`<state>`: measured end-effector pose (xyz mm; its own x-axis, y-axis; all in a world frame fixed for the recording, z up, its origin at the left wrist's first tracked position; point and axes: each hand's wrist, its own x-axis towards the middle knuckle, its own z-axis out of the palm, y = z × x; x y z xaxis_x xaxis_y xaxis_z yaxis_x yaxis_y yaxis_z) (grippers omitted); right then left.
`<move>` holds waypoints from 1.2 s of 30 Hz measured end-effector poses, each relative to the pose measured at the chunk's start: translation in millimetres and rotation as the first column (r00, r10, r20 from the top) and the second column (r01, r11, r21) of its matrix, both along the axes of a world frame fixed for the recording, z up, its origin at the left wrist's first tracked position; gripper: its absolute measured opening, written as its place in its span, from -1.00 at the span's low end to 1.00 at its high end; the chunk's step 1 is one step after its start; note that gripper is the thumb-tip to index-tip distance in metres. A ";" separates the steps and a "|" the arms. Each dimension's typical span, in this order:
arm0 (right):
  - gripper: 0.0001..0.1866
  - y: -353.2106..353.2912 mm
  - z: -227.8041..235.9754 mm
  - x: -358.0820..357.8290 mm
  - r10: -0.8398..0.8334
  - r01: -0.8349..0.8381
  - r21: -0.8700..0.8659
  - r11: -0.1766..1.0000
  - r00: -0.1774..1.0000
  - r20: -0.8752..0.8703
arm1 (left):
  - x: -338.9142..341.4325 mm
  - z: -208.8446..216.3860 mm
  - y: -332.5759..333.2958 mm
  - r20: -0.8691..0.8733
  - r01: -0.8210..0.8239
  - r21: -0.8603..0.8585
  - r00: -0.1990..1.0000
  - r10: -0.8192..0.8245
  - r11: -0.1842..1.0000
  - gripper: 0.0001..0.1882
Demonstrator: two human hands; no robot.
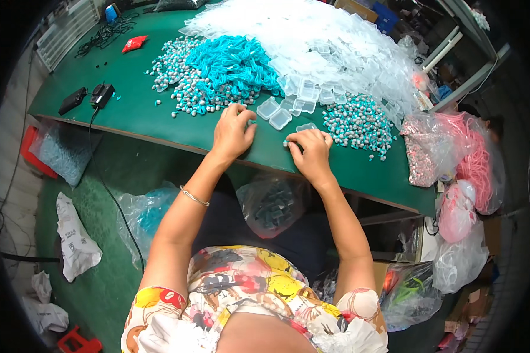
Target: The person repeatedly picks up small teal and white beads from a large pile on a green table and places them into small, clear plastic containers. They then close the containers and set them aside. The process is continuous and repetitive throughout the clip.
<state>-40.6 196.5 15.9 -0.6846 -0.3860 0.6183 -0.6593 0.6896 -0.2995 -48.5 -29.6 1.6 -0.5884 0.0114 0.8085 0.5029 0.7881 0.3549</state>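
My left hand [234,130] is at the near edge of a pile of small grey-and-turquoise plug-like pieces [185,97], its fingers curled together; what they hold, if anything, is hidden. Turquoise cords [232,62] lie heaped on that pile. Between thumb and finger of my right hand [313,152] is one small grey-and-turquoise piece [286,143]. Just beyond this hand lies a small clear plastic box [306,126], partly covered by the fingers. Another clear box [280,119] rests open between the hands. A second pile of pieces [359,123] sits right of my right hand.
A large heap of clear plastic boxes [335,47] covers the back of the green table [129,109]. Black adapters [102,95] and a red packet [135,43] lie at left. Bags of pink cords [471,147] hang by the right end. Under the table are plastic bags [274,206].
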 end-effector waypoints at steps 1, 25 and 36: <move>-0.94 -0.9 2.2 -0.3 0.025 -0.024 -0.038 0.999 1.000 0.009 | 4.1 1.7 5.0 0.091 0.095 0.090 0.990 -0.103 0.991 -0.85; -0.85 77.8 19.2 -60.1 -0.184 0.165 0.221 0.961 0.981 0.067 | 16.5 9.5 97.0 0.465 0.223 0.400 0.786 -0.406 0.889 -0.83; -0.88 58.0 10.9 1.6 -0.026 0.013 0.049 0.999 0.960 0.279 | 20.8 0.7 102.7 0.450 0.168 0.154 0.865 -0.220 0.974 -0.85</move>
